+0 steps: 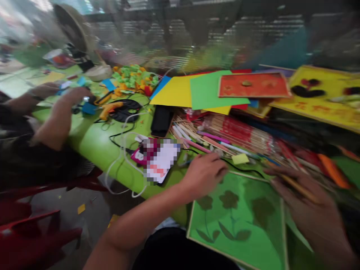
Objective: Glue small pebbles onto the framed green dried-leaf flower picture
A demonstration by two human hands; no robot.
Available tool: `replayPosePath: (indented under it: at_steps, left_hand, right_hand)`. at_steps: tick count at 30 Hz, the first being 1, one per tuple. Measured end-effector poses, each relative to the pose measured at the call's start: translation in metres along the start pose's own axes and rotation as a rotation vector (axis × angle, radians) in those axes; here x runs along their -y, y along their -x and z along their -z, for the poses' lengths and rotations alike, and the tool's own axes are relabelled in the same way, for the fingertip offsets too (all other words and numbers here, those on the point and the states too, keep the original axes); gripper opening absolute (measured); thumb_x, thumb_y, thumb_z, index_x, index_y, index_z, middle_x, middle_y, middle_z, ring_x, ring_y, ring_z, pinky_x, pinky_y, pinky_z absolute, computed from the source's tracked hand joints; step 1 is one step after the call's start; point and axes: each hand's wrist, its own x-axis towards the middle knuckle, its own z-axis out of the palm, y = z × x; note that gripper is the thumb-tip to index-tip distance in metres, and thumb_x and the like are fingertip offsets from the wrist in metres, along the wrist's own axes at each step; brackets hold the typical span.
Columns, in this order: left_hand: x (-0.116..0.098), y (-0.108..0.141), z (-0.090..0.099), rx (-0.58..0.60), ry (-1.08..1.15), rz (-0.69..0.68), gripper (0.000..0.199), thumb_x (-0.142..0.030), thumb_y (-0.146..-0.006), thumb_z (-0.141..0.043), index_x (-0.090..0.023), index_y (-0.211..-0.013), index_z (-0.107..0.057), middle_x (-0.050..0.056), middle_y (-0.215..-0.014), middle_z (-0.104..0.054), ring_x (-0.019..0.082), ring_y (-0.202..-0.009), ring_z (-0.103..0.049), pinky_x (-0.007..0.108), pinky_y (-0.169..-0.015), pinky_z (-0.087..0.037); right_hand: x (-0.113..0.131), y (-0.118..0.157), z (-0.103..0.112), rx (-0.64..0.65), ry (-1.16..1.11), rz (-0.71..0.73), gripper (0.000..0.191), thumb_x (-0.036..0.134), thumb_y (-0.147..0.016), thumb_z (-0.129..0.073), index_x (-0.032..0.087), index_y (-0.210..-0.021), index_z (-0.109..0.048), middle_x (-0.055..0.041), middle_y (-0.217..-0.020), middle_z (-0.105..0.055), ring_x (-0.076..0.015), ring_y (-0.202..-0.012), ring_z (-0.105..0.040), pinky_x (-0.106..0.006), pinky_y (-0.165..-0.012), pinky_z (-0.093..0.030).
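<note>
A green framed picture (239, 247) lies before me, showing dark flowers with stems and leaves inside a thin pale wooden border. At its upper left edge is my left hand (206, 172), fingers bent and drawn together; what they pinch, if anything, is hidden. My right hand (306, 206), by the picture's upper right corner, is closed around a tan wooden stick (299, 187), perhaps a pencil or brush handle; blur hides its kind. A small yellow paper piece (240, 159) and a black cable (247, 168) lie between my hands.
A phone (163, 163) and white cable (123, 150) lie left. Bundled wooden sticks (239, 129), coloured sheets (174, 90) and an orange framed picture (254, 85) stand behind. Another person's hands (75, 95) work far left near an orange glue gun (111, 108). A fan (73, 30) stands beyond.
</note>
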Motion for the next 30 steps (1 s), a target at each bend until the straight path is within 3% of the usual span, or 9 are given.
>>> replayPosePath:
  at_steps: [3, 9, 21, 30]
  left_hand:
    - [0.001, -0.003, 0.004, 0.031, 0.064, 0.048, 0.018, -0.025, -0.096, -0.053, -0.019, -0.094, -0.070, 0.004, -0.095, -0.068, 0.018, -0.091, -0.063, 0.031, -0.081, -0.044]
    - [0.002, -0.005, 0.006, 0.059, 0.091, 0.068, 0.016, -0.023, -0.096, -0.054, -0.019, -0.093, -0.070, 0.003, -0.095, -0.067, 0.018, -0.092, -0.063, 0.030, -0.080, -0.043]
    - [0.005, -0.006, 0.001, 0.088, -0.173, 0.022, 0.020, -0.026, -0.097, -0.053, -0.023, -0.099, -0.072, 0.004, -0.099, -0.069, 0.022, -0.100, -0.061, 0.035, -0.086, -0.041]
    - [0.006, -0.007, 0.000, 0.077, -0.187, 0.010, 0.019, -0.025, -0.095, -0.055, -0.024, -0.100, -0.073, 0.004, -0.100, -0.070, 0.022, -0.102, -0.061, 0.036, -0.087, -0.041]
  right_hand:
    - [-0.007, -0.002, 0.000, 0.016, -0.122, -0.044, 0.028, 0.037, -0.080, -0.075, 0.035, -0.107, -0.068, -0.0061, -0.106, -0.072, -0.0301, -0.102, -0.067, -0.051, -0.095, -0.053]
    - [-0.002, -0.003, 0.000, 0.028, -0.160, 0.046, 0.028, 0.031, -0.082, -0.074, 0.029, -0.109, -0.067, -0.0031, -0.106, -0.070, -0.0214, -0.099, -0.067, -0.040, -0.092, -0.055]
    - [0.001, -0.005, 0.000, 0.031, -0.166, 0.020, 0.029, 0.028, -0.082, -0.073, 0.028, -0.110, -0.066, -0.0032, -0.108, -0.070, -0.0211, -0.102, -0.068, -0.043, -0.098, -0.054]
    - [0.007, -0.003, 0.004, 0.004, -0.197, 0.021, 0.023, 0.031, -0.088, -0.069, 0.030, -0.111, -0.067, -0.0023, -0.108, -0.070, -0.0215, -0.105, -0.066, -0.043, -0.099, -0.052]
